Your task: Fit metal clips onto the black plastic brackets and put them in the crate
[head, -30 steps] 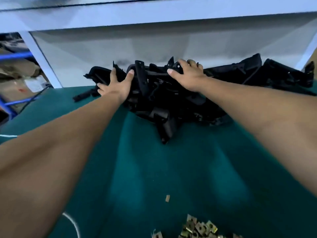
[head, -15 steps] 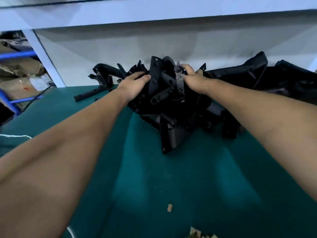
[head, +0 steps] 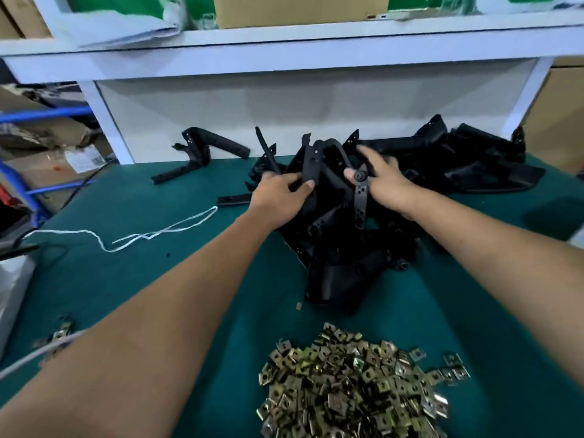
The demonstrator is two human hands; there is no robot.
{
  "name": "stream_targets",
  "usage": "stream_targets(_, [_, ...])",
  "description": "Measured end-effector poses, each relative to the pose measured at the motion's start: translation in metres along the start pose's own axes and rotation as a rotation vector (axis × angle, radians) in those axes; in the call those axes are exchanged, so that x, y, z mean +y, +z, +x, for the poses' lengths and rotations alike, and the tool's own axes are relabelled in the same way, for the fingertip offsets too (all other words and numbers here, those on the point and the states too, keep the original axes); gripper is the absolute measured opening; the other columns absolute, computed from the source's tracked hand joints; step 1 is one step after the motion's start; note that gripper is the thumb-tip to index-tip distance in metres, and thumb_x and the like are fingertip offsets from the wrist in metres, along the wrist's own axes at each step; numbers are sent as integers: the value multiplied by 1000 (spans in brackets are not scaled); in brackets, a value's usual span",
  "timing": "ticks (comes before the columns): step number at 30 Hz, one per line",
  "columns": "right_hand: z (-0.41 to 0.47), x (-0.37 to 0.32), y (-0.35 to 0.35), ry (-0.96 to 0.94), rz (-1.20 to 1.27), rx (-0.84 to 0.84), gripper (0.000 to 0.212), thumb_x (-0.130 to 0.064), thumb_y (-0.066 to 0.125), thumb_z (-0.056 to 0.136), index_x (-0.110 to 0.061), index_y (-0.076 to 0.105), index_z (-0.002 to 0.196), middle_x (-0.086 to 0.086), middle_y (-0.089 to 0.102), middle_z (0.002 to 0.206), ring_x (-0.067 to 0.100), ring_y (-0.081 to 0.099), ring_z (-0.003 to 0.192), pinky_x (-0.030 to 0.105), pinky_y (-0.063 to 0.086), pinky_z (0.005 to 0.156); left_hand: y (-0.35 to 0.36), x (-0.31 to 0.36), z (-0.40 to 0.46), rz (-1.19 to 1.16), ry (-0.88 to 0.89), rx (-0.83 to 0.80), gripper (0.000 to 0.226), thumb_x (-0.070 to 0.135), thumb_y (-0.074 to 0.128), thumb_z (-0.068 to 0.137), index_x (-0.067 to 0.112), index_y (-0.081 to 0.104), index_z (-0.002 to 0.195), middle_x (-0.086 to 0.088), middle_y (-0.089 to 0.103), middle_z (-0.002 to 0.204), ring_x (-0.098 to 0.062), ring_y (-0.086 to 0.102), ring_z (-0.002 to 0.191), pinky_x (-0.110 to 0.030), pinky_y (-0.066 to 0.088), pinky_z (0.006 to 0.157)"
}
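A tangled bunch of black plastic brackets (head: pixel 341 248) lies in the middle of the green table (head: pixel 158 279). My left hand (head: pixel 278 194) grips the bunch on its left side, thumb curled over one bracket arm. My right hand (head: pixel 382 181) holds the right side, thumb against a strap-like bracket with holes (head: pixel 361 200). More black brackets (head: pixel 474 159) are heaped at the back right, and one lone bracket (head: pixel 202 153) lies at the back left. A pile of brass-coloured metal clips (head: pixel 350 384) sits near the front edge. No crate is in view.
A white string (head: pixel 151 235) trails across the table's left part. A few stray clips (head: pixel 60 333) lie at the front left. A white shelf (head: pixel 284 49) with a cardboard box (head: pixel 300 7) overhangs the back. Cardboard and a blue frame (head: pixel 44 113) stand left.
Both hands have dragged the bunch of brackets from the back of the table toward me. The view has tilted down, so the clip pile now shows fully.
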State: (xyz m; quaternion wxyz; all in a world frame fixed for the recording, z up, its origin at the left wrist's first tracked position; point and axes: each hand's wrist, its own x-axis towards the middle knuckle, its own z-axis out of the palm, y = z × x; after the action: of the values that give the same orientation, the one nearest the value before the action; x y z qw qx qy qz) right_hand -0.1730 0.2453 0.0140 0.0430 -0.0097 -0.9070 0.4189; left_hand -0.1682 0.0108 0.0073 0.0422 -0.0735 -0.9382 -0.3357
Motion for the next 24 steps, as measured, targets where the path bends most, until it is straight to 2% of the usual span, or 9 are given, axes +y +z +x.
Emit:
stream_targets(2, [-23,-6,-10,8,-23,213,59,-53,62,97,-38,42,151,11,32,154,32,41,141,36,34,114,-6,3,-23,-7,24,210,39,49,55,100,27,69,128,-10,51,140,-30,55,124,-37,44,110])
stream_targets(5, [-71,-8,-21,-72,-72,488,33,-37,67,94,-22,66,123,8,58,127,27,59,117,35,46,105,-8,9,-67,-123,-23,511,24,41,58,99,19,68,95,-4,51,112,-26,54,106,-38,47,94])
stream_targets(8, [-127,-9,-10,-267,-126,615,10,-25,65,92,-21,71,100,1,63,105,20,62,99,36,50,94,10,17,-116,-64,-13,475,27,45,58,96,20,59,87,-1,51,97,-28,56,90,-33,40,74])
stream_targets(11, [-170,-12,4,-400,-60,622,6,-19,64,92,-20,69,92,-7,64,88,10,60,79,30,51,77,28,25,-151,45,288,347,34,54,64,90,21,60,93,0,51,97,-24,51,93,-33,42,77])
stream_targets(13, [-190,-7,11,-415,-13,543,7,-18,64,94,-19,68,89,-8,65,76,12,60,69,30,50,67,31,24,-159,158,518,182,44,60,70,84,24,64,110,2,51,108,-21,47,106,-31,43,91])
stream_targets(16, [-207,0,18,-410,29,317,19,-25,68,96,-18,65,80,-5,62,63,11,56,58,32,45,57,27,11,-151,269,576,16,64,57,78,80,22,63,131,0,52,124,-23,42,119,-34,39,106])
stream_targets(19, [-217,4,25,-399,23,25,32,-39,71,95,-22,65,69,-3,62,60,10,55,57,34,43,59,27,5,-146,167,553,39,52,41,79,87,11,68,129,-7,63,121,-28,49,116,-28,34,102])
stream_targets(21, [-220,2,29,-376,-21,-151,27,-47,73,92,-25,72,75,-7,68,69,10,62,64,32,49,66,29,5,-145,47,497,95,46,33,73,94,9,67,132,-11,67,123,-30,55,118,-27,34,101])
stream_targets(24, [-219,-1,30,-349,-107,-333,27,-53,79,82,-28,79,92,-11,72,85,6,64,75,30,53,72,32,7,-148,-211,303,192,39,32,56,104,10,63,136,-6,70,121,-22,65,114,-36,51,102])
